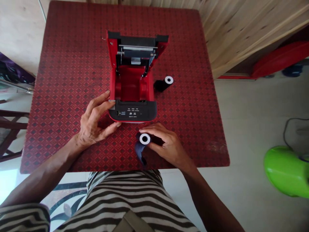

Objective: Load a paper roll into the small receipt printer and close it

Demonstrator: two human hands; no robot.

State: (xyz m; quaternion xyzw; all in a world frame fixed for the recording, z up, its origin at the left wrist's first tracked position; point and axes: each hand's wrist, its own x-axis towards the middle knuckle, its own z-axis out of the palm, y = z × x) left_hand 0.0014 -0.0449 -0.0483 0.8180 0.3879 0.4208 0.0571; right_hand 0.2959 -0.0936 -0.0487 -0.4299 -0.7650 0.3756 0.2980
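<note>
A red and black receipt printer [132,84] stands on the red patterned table [62,74] with its lid swung up and its paper bay bare. My left hand [95,120] rests against the printer's front left corner, fingers spread, thumb along its base. My right hand [165,145] is wrapped round a dark roll with a white core [145,139] near the table's front edge, and a loose dark strip trails down from the roll. A second dark roll with a white core [164,83] lies on the table just right of the printer.
A wooden wall runs along the back and right. To the right lie a tiled floor, a green plastic object [286,170] and a red object [277,59] against the wall. Dark furniture legs [9,129] stand at the left.
</note>
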